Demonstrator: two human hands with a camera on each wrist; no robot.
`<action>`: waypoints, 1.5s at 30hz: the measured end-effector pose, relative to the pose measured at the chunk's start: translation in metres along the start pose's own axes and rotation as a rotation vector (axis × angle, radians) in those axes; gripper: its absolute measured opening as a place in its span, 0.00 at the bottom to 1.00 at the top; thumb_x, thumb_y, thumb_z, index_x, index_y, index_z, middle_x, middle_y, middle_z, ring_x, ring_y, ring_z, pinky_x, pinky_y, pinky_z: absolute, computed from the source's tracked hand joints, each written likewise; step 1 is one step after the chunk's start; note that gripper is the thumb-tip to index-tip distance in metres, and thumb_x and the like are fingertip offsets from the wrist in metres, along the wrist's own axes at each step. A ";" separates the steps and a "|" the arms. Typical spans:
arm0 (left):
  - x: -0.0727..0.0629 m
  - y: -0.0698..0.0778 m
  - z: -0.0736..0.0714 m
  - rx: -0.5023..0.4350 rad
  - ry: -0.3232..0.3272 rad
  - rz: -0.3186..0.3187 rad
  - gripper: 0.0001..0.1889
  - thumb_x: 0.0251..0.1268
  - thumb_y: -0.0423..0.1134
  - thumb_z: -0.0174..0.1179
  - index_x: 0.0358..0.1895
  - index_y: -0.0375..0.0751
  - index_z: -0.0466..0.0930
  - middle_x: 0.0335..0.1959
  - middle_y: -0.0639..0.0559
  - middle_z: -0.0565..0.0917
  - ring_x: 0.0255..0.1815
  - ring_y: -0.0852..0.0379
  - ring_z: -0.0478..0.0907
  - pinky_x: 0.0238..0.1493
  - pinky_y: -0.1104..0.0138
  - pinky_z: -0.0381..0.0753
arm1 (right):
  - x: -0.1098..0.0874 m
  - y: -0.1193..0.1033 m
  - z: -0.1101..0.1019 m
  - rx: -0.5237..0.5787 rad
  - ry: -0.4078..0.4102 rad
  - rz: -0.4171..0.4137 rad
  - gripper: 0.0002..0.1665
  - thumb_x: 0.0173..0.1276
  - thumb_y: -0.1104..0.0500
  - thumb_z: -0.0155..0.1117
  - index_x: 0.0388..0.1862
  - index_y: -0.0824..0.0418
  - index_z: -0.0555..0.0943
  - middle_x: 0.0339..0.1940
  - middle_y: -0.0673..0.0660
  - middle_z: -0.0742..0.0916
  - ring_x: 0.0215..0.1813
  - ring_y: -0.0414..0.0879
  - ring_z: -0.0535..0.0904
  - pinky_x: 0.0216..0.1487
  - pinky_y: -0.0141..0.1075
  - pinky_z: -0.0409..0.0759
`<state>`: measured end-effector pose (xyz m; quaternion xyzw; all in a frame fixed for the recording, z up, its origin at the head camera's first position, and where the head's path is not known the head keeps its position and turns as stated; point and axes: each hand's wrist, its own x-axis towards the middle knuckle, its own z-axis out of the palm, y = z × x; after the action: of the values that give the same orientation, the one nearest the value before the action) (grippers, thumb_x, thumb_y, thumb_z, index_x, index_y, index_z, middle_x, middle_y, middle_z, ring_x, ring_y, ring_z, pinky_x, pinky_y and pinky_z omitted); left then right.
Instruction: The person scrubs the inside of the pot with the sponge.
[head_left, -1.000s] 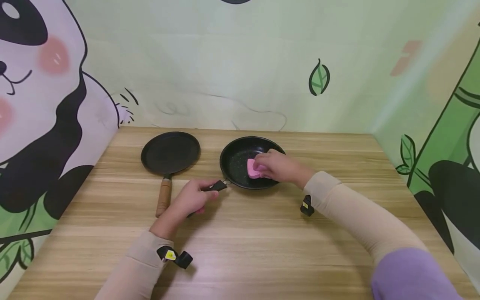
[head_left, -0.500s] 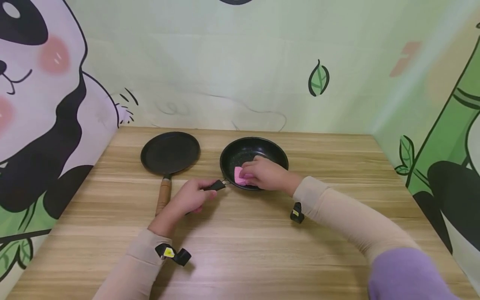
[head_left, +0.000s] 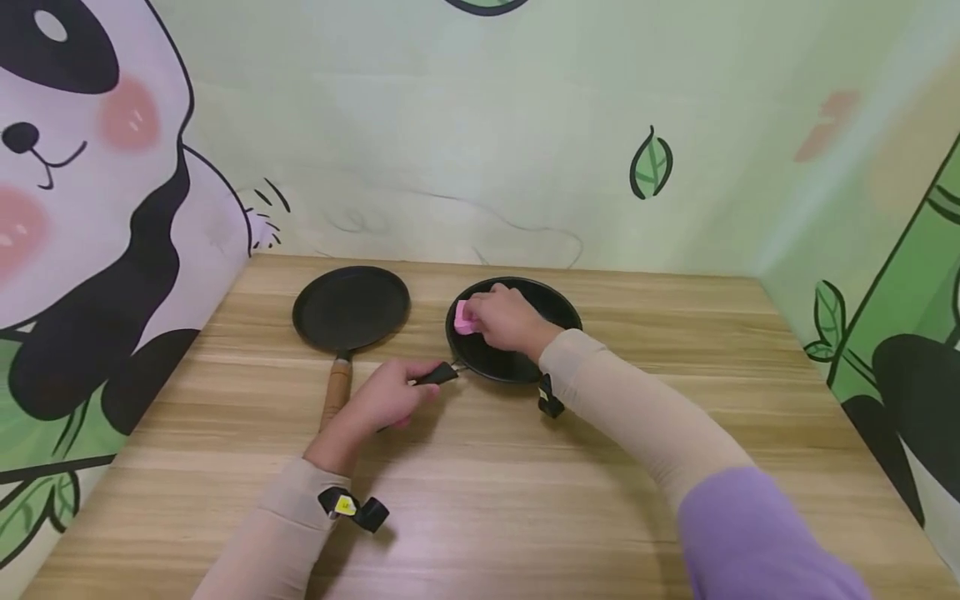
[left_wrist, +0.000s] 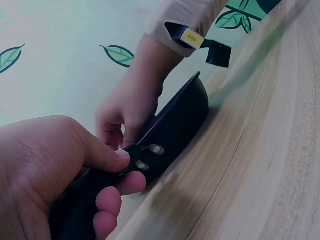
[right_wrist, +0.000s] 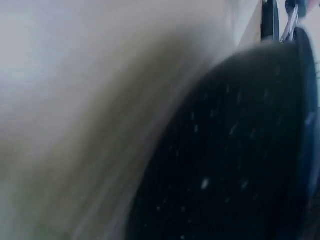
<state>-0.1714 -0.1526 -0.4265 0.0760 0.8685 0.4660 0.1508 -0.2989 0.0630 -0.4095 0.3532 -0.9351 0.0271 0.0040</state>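
A black frying pan (head_left: 553, 310) sits toward the back of the table. My left hand (head_left: 388, 397) grips its black handle (head_left: 439, 374), thumb on top and fingers curled beneath, as the left wrist view also shows. Inside the pan, my right hand (head_left: 508, 320) pinches a pink sponge (head_left: 462, 319) against the upper left part of the wall. Its palm and wrist cover much of the pan's middle. The right wrist view is blurred and shows the speckled inside of the pan (right_wrist: 225, 150); neither the sponge nor the fingers appear there.
To the left lies a flat black griddle pan (head_left: 351, 308) with a wooden handle (head_left: 338, 387), partly hidden behind my left hand and wrist. Both pans are on a wood-grain table (head_left: 480, 517), and a wall (head_left: 420, 125) with painted pandas and leaves borders it.
My right hand has swept the sponge from the pan's middle to its near left side, then up to the far left wall. The left hand keeps its grip. The head view shifts slightly.
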 end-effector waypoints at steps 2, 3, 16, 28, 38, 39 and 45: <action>0.000 0.000 0.002 0.003 0.001 0.011 0.23 0.71 0.37 0.62 0.69 0.46 0.77 0.24 0.49 0.79 0.07 0.58 0.65 0.13 0.68 0.67 | 0.002 0.011 0.003 -0.005 0.004 0.052 0.11 0.74 0.59 0.61 0.52 0.55 0.84 0.52 0.52 0.87 0.51 0.55 0.78 0.55 0.51 0.77; 0.000 0.000 0.002 0.003 0.000 0.015 0.23 0.71 0.37 0.62 0.68 0.46 0.77 0.30 0.46 0.82 0.07 0.58 0.65 0.13 0.68 0.67 | 0.001 0.018 0.005 -0.007 0.010 0.077 0.11 0.74 0.59 0.61 0.52 0.55 0.84 0.51 0.52 0.87 0.52 0.55 0.79 0.56 0.52 0.77; 0.000 -0.003 0.000 -0.002 -0.002 0.015 0.24 0.70 0.37 0.63 0.69 0.45 0.77 0.41 0.41 0.84 0.09 0.57 0.68 0.15 0.67 0.70 | -0.011 0.057 0.000 0.014 0.040 0.133 0.11 0.73 0.60 0.61 0.50 0.61 0.84 0.42 0.56 0.89 0.44 0.54 0.83 0.62 0.48 0.74; 0.001 -0.004 -0.001 -0.030 -0.006 0.005 0.24 0.69 0.37 0.64 0.67 0.46 0.78 0.24 0.48 0.76 0.10 0.58 0.70 0.15 0.68 0.72 | -0.011 0.055 0.002 0.036 0.046 0.147 0.13 0.74 0.59 0.61 0.53 0.61 0.83 0.45 0.57 0.89 0.47 0.55 0.83 0.61 0.48 0.74; 0.001 -0.004 0.000 -0.130 -0.080 0.024 0.21 0.74 0.42 0.61 0.66 0.42 0.79 0.31 0.43 0.82 0.14 0.56 0.75 0.18 0.65 0.77 | -0.010 0.051 0.001 0.058 0.035 0.185 0.15 0.75 0.56 0.61 0.57 0.59 0.82 0.49 0.57 0.88 0.51 0.56 0.79 0.60 0.49 0.75; 0.001 -0.004 0.000 -0.144 -0.083 0.025 0.20 0.75 0.41 0.59 0.66 0.41 0.78 0.33 0.43 0.83 0.14 0.56 0.75 0.18 0.65 0.77 | -0.010 0.051 0.002 0.057 0.037 0.187 0.15 0.75 0.56 0.61 0.57 0.59 0.82 0.50 0.57 0.88 0.51 0.56 0.79 0.60 0.49 0.75; 0.003 -0.008 -0.001 -0.261 -0.123 0.020 0.23 0.75 0.35 0.55 0.70 0.35 0.73 0.36 0.39 0.84 0.13 0.57 0.75 0.18 0.66 0.78 | -0.009 0.051 0.003 0.055 0.048 0.186 0.16 0.75 0.55 0.61 0.57 0.58 0.82 0.51 0.57 0.88 0.52 0.57 0.79 0.59 0.50 0.76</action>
<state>-0.1741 -0.1566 -0.4333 0.0931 0.7888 0.5709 0.2077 -0.3262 0.1071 -0.4154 0.2643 -0.9624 0.0613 0.0143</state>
